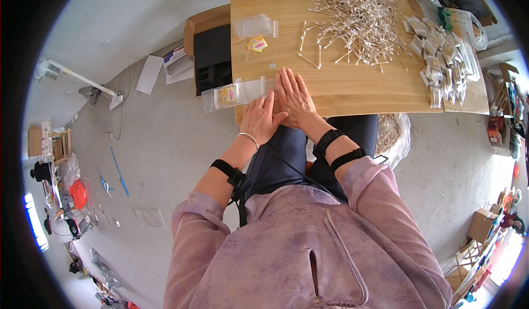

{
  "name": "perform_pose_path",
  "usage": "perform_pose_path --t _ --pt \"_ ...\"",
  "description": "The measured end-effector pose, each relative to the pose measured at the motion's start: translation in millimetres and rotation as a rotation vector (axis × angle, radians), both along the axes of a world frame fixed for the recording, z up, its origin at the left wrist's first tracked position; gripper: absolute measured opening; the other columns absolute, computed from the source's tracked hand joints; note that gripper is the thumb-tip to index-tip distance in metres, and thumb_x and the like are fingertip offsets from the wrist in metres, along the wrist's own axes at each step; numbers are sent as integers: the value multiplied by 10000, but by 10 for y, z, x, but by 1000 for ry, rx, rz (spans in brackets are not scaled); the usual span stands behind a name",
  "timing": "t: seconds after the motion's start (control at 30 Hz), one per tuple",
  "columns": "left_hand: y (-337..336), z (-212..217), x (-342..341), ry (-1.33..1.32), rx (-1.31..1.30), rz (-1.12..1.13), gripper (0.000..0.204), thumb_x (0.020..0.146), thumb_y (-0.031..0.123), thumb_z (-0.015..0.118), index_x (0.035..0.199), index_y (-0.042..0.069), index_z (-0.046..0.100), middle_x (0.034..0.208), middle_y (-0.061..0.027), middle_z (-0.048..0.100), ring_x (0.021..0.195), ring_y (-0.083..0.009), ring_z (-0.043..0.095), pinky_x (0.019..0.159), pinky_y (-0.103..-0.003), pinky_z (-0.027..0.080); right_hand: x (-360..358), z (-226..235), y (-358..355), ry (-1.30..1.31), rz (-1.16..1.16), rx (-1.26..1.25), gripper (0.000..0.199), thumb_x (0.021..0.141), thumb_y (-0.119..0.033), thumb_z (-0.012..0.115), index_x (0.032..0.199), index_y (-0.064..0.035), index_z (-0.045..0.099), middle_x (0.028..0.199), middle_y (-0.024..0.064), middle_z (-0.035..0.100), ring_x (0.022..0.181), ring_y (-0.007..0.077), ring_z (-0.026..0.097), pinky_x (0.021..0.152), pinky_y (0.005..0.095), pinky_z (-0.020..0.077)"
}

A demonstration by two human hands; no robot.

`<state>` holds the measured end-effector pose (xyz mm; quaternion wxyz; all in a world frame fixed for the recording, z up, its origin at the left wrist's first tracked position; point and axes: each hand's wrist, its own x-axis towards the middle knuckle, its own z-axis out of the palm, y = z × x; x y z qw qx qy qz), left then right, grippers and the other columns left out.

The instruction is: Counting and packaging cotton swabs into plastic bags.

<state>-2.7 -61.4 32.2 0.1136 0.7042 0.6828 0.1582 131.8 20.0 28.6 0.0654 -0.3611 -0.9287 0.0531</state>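
My right hand lies flat near the front edge of the wooden table, fingers stretched out. Just left of it, a row of cotton swabs shows side by side, partly covered by my fingers. My left hand rests at the table edge with its fingers stretched toward the clear plastic sleeve and the swabs; its thumb reaches to my right hand. Further left lies a clear bag with swabs and a yellow card in it, partly past the table edge. What lies under my palms is hidden.
A large heap of loose cotton swabs covers the back of the table. Several filled packs are piled at the right. Empty clear bags and yellow cards lie at the left. A box stands beside the table.
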Motion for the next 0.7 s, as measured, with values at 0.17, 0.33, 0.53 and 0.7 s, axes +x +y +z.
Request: perform_pose_path --t 0.17,0.33,0.53,0.7 --pt "8 66 11 -2 -57 -3 770 904 608 393 1392 17 315 1096 -202 553 1033 -373 526 895 -449 394 5 11 -11 33 -4 -12 928 743 -409 597 1446 35 186 1516 223 169 1421 335 162 1162 433 126" --pt "48 92 48 -39 -35 13 764 906 610 390 1391 23 320 1086 -203 569 1019 -381 535 886 -457 400 20 -115 16 63 -10 70 927 734 -406 598 1445 30 193 1512 223 177 1419 338 167 1159 438 131" --pt "98 116 26 -38 -76 34 761 903 606 405 1386 23 333 1085 -214 584 1014 -390 548 878 -462 415 0 -93 7 88 -8 51 903 733 -400 581 1438 29 214 1509 223 183 1418 341 170 1157 441 132" --pt "98 139 23 -39 -67 35 748 897 603 420 1356 14 369 1093 -222 591 1003 -400 559 876 -468 428 -5 -23 -10 76 -9 29 871 750 -393 559 1433 33 225 1508 225 186 1419 339 168 1158 440 128"
